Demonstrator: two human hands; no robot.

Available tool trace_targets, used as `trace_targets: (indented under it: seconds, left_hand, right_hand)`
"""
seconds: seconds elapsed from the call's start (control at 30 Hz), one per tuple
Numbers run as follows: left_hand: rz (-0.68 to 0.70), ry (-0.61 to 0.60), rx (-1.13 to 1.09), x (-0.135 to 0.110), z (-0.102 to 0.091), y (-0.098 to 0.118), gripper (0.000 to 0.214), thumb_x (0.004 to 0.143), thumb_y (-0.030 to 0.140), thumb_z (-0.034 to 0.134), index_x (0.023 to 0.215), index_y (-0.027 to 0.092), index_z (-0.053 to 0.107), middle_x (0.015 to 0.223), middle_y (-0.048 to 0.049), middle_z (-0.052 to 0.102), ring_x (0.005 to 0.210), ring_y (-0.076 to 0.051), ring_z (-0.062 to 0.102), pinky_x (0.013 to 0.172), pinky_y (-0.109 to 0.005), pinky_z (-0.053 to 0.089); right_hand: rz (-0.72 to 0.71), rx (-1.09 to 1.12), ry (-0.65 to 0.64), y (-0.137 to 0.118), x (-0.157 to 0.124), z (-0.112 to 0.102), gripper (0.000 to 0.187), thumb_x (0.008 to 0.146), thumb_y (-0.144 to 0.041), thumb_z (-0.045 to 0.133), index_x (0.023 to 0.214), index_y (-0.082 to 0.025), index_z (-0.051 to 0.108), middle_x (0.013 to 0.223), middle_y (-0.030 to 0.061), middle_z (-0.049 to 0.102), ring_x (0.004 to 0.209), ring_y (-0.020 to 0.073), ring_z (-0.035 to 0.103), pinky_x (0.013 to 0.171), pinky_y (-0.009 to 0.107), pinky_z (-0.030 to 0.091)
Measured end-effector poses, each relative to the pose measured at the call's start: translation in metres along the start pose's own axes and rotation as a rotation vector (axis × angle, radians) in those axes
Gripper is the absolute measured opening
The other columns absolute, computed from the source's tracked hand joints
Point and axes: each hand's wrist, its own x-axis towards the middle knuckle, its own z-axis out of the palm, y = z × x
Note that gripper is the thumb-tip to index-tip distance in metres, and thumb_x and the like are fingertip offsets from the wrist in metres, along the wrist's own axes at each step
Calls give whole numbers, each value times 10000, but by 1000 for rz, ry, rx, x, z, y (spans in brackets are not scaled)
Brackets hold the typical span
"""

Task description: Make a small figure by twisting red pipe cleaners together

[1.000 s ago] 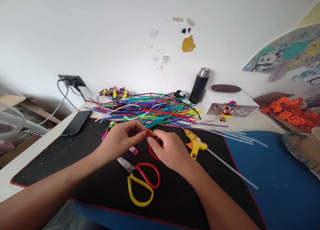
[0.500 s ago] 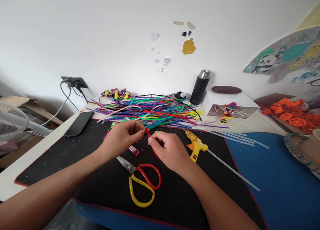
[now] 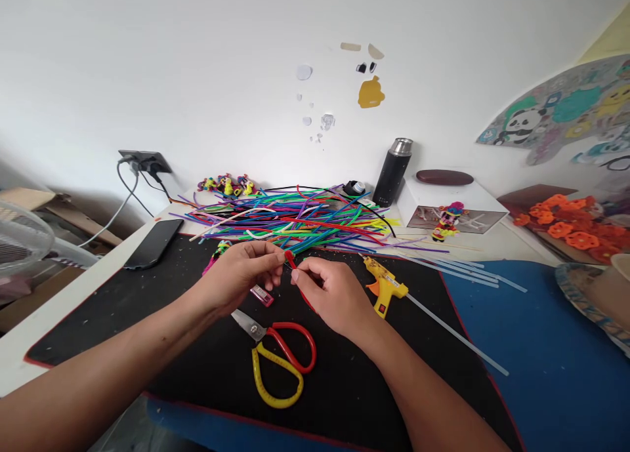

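Note:
Between my two hands is a red pipe cleaner (image 3: 289, 258), its upper end bent into a small curl. My left hand (image 3: 245, 273) pinches the curled end between thumb and fingertips. My right hand (image 3: 333, 296) grips the stem just below, and a red length trails under its fingers. Below the hands, scissors (image 3: 278, 360) with one red and one yellow handle lie on the black mat (image 3: 197, 373). A small pink-red case (image 3: 262, 296) is partly covered by my left hand. Right of my right hand lies a yellow glue gun (image 3: 386, 285) with a glue stick in its back.
A heap of coloured pipe cleaners (image 3: 295, 216) spreads along the wall. Behind it stands a black flask (image 3: 392, 173). A pipe-cleaner doll (image 3: 447, 222) is before the white box (image 3: 457, 196). Glue sticks (image 3: 457, 269) lie right; a phone (image 3: 155, 243) lies left.
My left hand has rolled slightly, its lower fingers now showing beneath the thumb. The red curl shows more clearly at its fingertips. My right hand stays in place.

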Motion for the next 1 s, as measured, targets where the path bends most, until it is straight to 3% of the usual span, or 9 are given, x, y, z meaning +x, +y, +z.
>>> trace_targets:
  seconds: [0.2, 0.4, 0.57, 0.77, 1.0]
  left_hand:
    - [-114, -35, -119, -5, 4, 8, 355, 629, 374, 943, 680, 141, 681, 619, -12, 654, 508, -96, 579, 495, -198, 469]
    - [-181, -110, -110, -9, 3, 14, 316, 622, 342, 941, 690, 137, 710, 599, -14, 647, 500, -101, 571, 490, -210, 496]
    - [-171, -138, -2, -9, -7, 20, 288, 681, 363, 908, 699, 146, 718, 607, -19, 658, 506, -114, 600, 476, -205, 488]
    - [-111, -62, 123, -7, -13, 21, 295, 679, 390, 890, 702, 155, 713, 611, -31, 669, 523, -136, 622, 488, -222, 497]
    - [-149, -106, -21, -9, -4, 18, 263, 687, 358, 887, 694, 153, 723, 615, -24, 661, 513, -115, 590, 483, -211, 502]
  right_hand:
    - [8, 27, -46, -3, 0, -3, 277, 1013, -287, 569, 768, -202, 665, 611, -43, 585, 572, 113, 493, 576, 248, 317]
    - [-16, -20, -46, -2, 0, -3, 263, 1026, -287, 584, 812, -202, 711, 687, -25, 666, 609, 118, 536, 592, 256, 312]
    - [-54, -96, -21, 0, 0, -3, 231, 1030, -298, 593, 868, -211, 733, 716, -16, 692, 652, 133, 582, 614, 263, 315]
    - [-63, -215, 6, -1, 0, -2, 248, 1036, -297, 580, 843, -217, 712, 684, -16, 659, 618, 137, 552, 597, 272, 283]
    - [-64, -192, 9, 0, -1, 0, 260, 1034, -296, 583, 823, -219, 715, 676, -13, 667, 584, 130, 534, 575, 280, 260]
